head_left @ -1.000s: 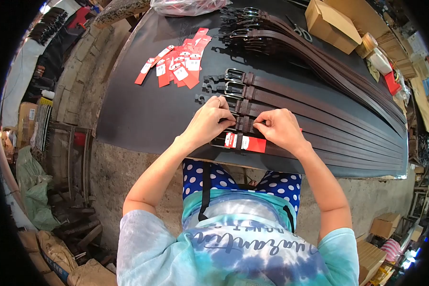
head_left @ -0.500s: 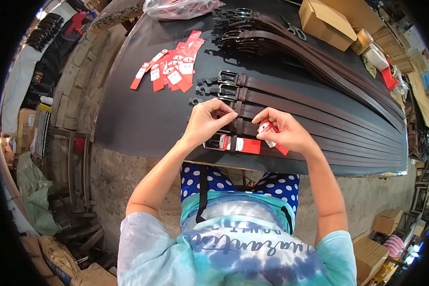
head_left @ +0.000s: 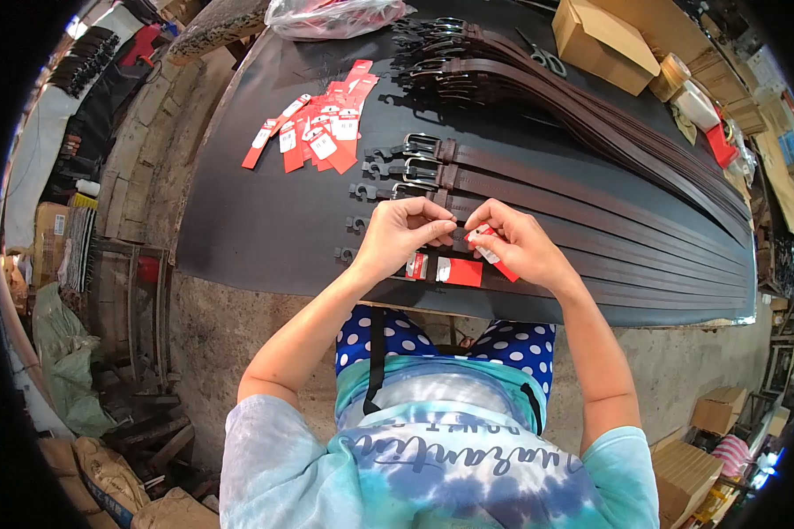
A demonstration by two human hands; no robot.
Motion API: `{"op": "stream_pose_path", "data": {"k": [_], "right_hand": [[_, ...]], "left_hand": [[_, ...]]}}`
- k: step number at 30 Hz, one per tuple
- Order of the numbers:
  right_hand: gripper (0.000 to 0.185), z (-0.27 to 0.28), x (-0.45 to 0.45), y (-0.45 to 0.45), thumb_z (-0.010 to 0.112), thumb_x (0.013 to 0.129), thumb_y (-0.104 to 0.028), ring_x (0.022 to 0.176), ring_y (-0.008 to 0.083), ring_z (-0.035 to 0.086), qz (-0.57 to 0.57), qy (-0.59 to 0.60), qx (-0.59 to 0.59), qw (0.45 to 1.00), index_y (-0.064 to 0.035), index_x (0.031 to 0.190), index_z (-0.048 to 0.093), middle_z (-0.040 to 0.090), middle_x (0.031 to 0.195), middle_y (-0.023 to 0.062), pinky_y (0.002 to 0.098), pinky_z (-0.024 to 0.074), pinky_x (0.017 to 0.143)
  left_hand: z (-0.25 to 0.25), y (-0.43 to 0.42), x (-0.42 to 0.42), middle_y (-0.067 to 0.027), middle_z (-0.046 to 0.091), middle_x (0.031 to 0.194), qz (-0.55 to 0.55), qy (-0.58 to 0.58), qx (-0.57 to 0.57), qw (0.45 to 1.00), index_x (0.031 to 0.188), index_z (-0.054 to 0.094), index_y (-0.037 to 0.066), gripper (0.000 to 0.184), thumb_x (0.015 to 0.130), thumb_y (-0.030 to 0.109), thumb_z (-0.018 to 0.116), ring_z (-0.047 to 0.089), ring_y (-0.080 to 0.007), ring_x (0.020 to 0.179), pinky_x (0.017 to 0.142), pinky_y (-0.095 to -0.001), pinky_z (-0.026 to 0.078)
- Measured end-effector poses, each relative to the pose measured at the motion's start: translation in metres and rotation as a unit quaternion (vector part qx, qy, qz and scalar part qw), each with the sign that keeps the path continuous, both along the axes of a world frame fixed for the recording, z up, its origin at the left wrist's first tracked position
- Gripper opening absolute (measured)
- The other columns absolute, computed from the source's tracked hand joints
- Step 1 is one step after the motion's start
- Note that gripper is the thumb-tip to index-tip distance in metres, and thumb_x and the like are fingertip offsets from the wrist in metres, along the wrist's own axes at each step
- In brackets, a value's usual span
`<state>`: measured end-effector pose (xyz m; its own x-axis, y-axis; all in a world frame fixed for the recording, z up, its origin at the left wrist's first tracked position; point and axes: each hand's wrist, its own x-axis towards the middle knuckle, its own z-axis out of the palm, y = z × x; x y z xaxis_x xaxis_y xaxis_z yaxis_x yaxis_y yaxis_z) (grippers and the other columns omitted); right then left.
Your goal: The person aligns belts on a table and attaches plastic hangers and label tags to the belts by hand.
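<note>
Several dark brown belts [head_left: 538, 187] lie side by side across the black tabletop, buckles at their left ends. My right hand [head_left: 531, 247] is closed on a red and white tag [head_left: 498, 259] above the nearer belts. Close to its left, my left hand [head_left: 395, 240] pinches thumb and index finger together near the tag's upper end. What sits in that pinch is too small to make out. Another red and white tag [head_left: 460, 271] rests on the nearest belt, just below my hands, partly covered by them. Beyond my left hand is a loose pile of similar tags [head_left: 326, 125].
A thick bundle of brown belts [head_left: 582, 108] runs along the table's far side. Scissors [head_left: 547, 60], an open cardboard box [head_left: 604, 46] and a tape roll [head_left: 676, 69] lie behind it. A clear plastic bag [head_left: 331, 16] with red contents is at the far edge.
My left hand has moved right and slightly down, and my right hand a little left with its tag, so the fingertips are now almost together. The left hand now covers the nearest buckle.
</note>
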<state>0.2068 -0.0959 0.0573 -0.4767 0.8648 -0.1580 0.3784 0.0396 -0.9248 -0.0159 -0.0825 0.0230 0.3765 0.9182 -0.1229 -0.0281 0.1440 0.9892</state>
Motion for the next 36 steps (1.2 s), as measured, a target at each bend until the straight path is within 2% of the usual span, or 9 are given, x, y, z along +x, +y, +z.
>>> {"op": "stream_pose_path", "data": {"k": [5, 8, 17, 19, 22, 31, 36], "right_hand": [[0.011, -0.008, -0.002, 0.003, 0.056, 0.096, -0.004, 0.087, 0.0126, 0.065, -0.012, 0.047, -0.016, 0.999, 0.0017, 0.106, 0.056, 0.066, 0.093, 0.0071, 0.0263, 0.0511, 0.076], [0.010, -0.010, -0.002, 0.005, 0.055, 0.094, -0.005, 0.082, 0.0121, 0.064, -0.022, 0.062, -0.009, 0.998, 0.0011, 0.101, 0.057, 0.067, 0.086, 0.0080, 0.0278, 0.0500, 0.072], [0.009, 0.003, -0.011, 0.013, 0.066, 0.087, -0.004, 0.068, 0.0079, 0.062, -0.048, 0.061, -0.052, 0.996, 0.0050, 0.088, 0.066, 0.069, 0.077, 0.0076, 0.0236, 0.0497, 0.062], [0.009, 0.005, -0.012, 0.013, 0.066, 0.086, -0.004, 0.068, 0.0087, 0.063, -0.062, 0.038, -0.012, 0.997, 0.0053, 0.087, 0.067, 0.070, 0.076, 0.0081, 0.0249, 0.0507, 0.063], [0.009, 0.003, -0.011, 0.012, 0.066, 0.085, -0.003, 0.069, 0.0103, 0.064, -0.063, 0.010, 0.038, 0.997, 0.0054, 0.087, 0.067, 0.069, 0.074, 0.0099, 0.0268, 0.0515, 0.063], [0.009, -0.003, -0.014, 0.013, 0.067, 0.083, -0.003, 0.066, 0.0186, 0.066, -0.055, -0.011, 0.104, 0.993, 0.0047, 0.088, 0.067, 0.069, 0.076, 0.0161, 0.0304, 0.0510, 0.063], [0.010, -0.003, -0.015, 0.012, 0.067, 0.082, -0.003, 0.068, 0.0204, 0.067, -0.058, -0.003, 0.116, 0.992, 0.0046, 0.089, 0.067, 0.069, 0.077, 0.0166, 0.0311, 0.0511, 0.065]], "left_hand": [[0.002, -0.001, 0.002, -0.0101, 0.072, 0.085, -0.008, 0.005, 0.017, 1.000, 0.096, 0.068, -0.006, 0.014, 0.088, 0.006, 0.070, 0.071, -0.0136, 0.078, 0.071, -0.0244, 0.058], [0.004, -0.002, 0.003, -0.0104, 0.072, 0.084, -0.010, 0.011, 0.026, 1.000, 0.094, 0.068, -0.006, 0.013, 0.087, 0.004, 0.070, 0.071, -0.0136, 0.078, 0.070, -0.0244, 0.058], [0.011, -0.006, 0.005, -0.0099, 0.072, 0.083, 0.020, 0.020, 0.022, 0.999, 0.091, 0.068, -0.007, 0.009, 0.085, 0.000, 0.069, 0.071, -0.0141, 0.076, 0.070, -0.0241, 0.058], [0.013, -0.007, 0.004, -0.0086, 0.072, 0.084, 0.023, 0.093, 0.086, 0.992, 0.089, 0.068, -0.005, 0.007, 0.085, 0.000, 0.070, 0.071, -0.0137, 0.078, 0.070, -0.0243, 0.058], [0.017, -0.008, 0.003, -0.0082, 0.072, 0.081, 0.037, 0.158, 0.119, 0.980, 0.087, 0.069, -0.006, 0.008, 0.083, 0.000, 0.071, 0.071, -0.0127, 0.075, 0.068, -0.0238, 0.057], [0.012, -0.009, 0.003, -0.0087, 0.072, 0.079, 0.035, 0.169, 0.150, 0.974, 0.087, 0.069, -0.005, 0.007, 0.082, 0.000, 0.071, 0.071, -0.0119, 0.073, 0.065, -0.0239, 0.056], [0.010, -0.010, 0.003, -0.0063, 0.070, 0.077, 0.049, 0.158, 0.180, 0.970, 0.086, 0.072, -0.003, 0.008, 0.080, 0.003, 0.073, 0.069, -0.0104, 0.068, 0.062, -0.0234, 0.055]]}}
